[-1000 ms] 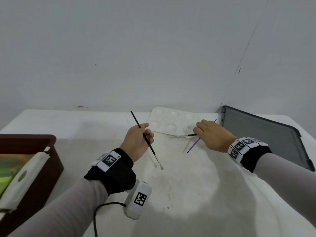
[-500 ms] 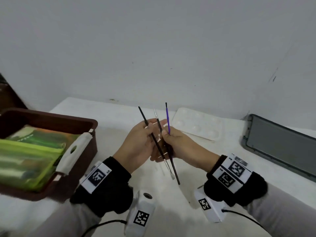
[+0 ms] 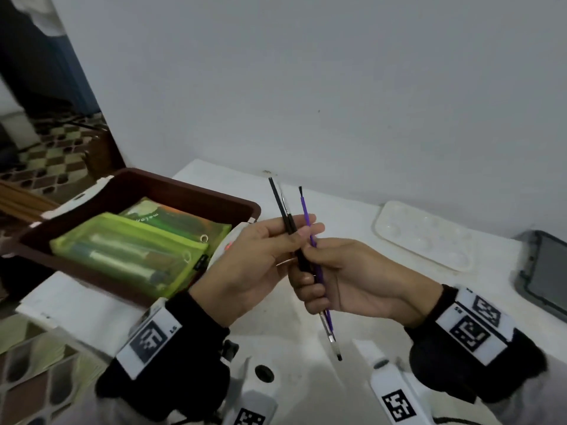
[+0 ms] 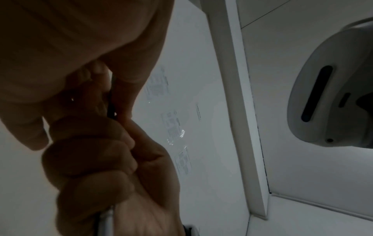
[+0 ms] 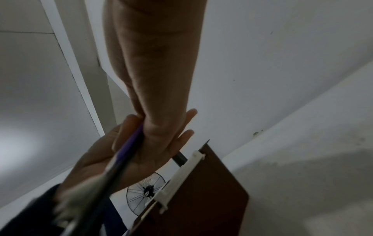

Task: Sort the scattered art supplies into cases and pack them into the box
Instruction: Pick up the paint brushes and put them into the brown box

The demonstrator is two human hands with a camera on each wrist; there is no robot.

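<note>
Three thin paintbrushes are held upright together above the table: a black brush (image 3: 278,200), a slimmer one beside it and a purple brush (image 3: 307,213). My left hand (image 3: 302,228) pinches the black handles between thumb and straight fingers. Just below, my right hand (image 3: 310,271) grips the lower shafts with curled fingers; the tips stick out under it. The purple brush (image 5: 131,143) crosses the right wrist view in front of my left palm. To the left, the brown box (image 3: 196,196) holds a green mesh case (image 3: 129,253). The left wrist view is dark.
A white paint palette (image 3: 423,234) lies at the back right of the white table (image 3: 306,388). A grey tray (image 3: 546,271) sits at the far right edge. The box has a white handle (image 3: 73,199), and the table's left edge runs just below the box.
My right hand lifted the purple brush from beside the palette and brought it to the left hand. Both hands now hold the brushes as one bundle, closer to the box.
</note>
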